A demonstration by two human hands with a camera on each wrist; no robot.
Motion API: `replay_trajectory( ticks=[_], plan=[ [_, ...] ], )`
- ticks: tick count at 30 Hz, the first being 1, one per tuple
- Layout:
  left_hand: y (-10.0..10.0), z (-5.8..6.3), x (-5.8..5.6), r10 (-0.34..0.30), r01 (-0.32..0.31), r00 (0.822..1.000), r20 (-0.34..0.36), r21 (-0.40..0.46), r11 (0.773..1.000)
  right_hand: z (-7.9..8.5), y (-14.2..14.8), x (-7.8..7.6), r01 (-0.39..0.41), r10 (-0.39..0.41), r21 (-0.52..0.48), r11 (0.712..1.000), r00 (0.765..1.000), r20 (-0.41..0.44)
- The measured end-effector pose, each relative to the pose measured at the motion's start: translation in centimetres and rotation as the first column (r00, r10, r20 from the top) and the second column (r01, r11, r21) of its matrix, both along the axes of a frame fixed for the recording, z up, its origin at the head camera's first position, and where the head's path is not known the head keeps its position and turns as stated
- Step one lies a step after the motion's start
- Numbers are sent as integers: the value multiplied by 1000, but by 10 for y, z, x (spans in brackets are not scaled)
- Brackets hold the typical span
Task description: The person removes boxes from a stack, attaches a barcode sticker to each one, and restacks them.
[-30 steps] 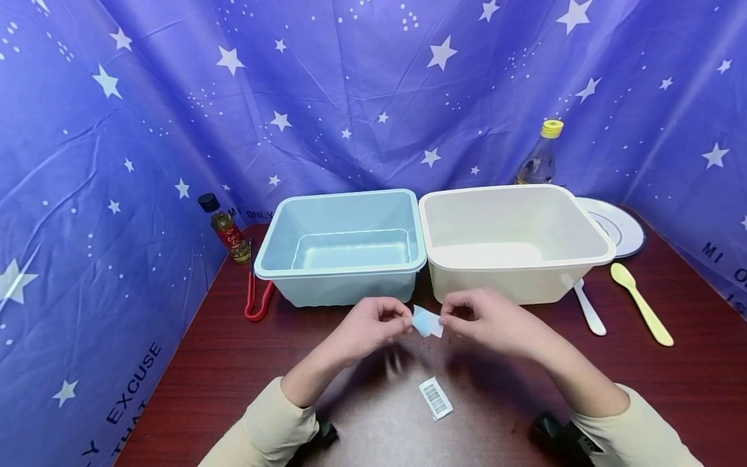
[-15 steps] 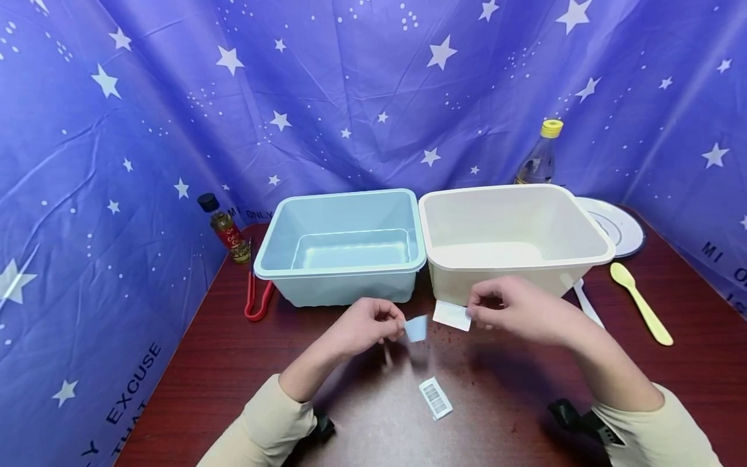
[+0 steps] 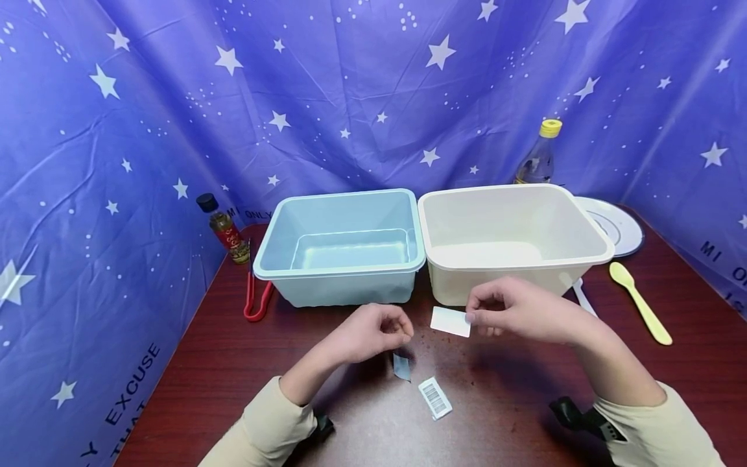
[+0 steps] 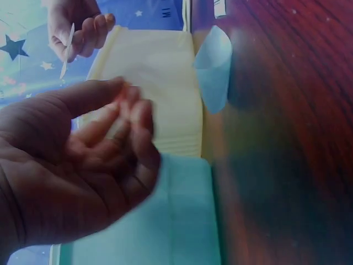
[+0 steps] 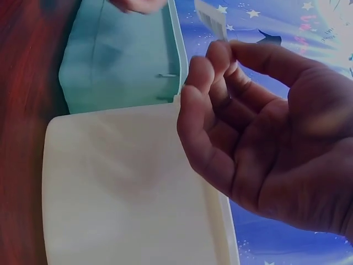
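Note:
My right hand (image 3: pixel 522 311) pinches one corner of a small white barcode label (image 3: pixel 450 322) in front of the cream bin. Its plain side faces up in the head view; dark stripes show on its other face in the right wrist view. My left hand (image 3: pixel 373 332) has loosely bent fingers and holds nothing. Just below its fingertips is a small curled piece of pale blue paper (image 3: pixel 401 367), also seen as a blue curl (image 4: pixel 214 69) in the left wrist view. Another white barcode label (image 3: pixel 435 398) lies on the table nearer the person.
A light blue bin (image 3: pixel 344 285) and a cream bin (image 3: pixel 496 279) stand side by side. Red-handled tongs (image 3: pixel 251 305) and an oil bottle (image 3: pixel 229 233) are at left. A yellow spoon (image 3: pixel 642 305), white plate (image 3: pixel 618 227) and yellow-capped bottle (image 3: pixel 537 162) are at right.
The blue paper and the white label came apart between the hands. My right hand moved right with the label. My left hand has let go of the blue paper, which dropped toward the table.

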State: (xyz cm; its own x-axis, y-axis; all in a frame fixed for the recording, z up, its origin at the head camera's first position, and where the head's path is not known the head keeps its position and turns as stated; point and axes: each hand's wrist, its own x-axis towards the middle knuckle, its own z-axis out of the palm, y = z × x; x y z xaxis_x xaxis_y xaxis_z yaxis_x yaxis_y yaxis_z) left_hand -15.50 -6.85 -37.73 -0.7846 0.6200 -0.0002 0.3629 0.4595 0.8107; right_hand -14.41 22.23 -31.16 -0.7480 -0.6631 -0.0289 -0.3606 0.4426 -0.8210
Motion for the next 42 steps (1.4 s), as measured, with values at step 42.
replay_trajectory(
  ticks=[42],
  plan=[
    [43, 16, 15, 130, -269, 941, 311, 462, 845, -22, -1, 22, 242, -286, -188, 952, 922, -262]
  ],
)
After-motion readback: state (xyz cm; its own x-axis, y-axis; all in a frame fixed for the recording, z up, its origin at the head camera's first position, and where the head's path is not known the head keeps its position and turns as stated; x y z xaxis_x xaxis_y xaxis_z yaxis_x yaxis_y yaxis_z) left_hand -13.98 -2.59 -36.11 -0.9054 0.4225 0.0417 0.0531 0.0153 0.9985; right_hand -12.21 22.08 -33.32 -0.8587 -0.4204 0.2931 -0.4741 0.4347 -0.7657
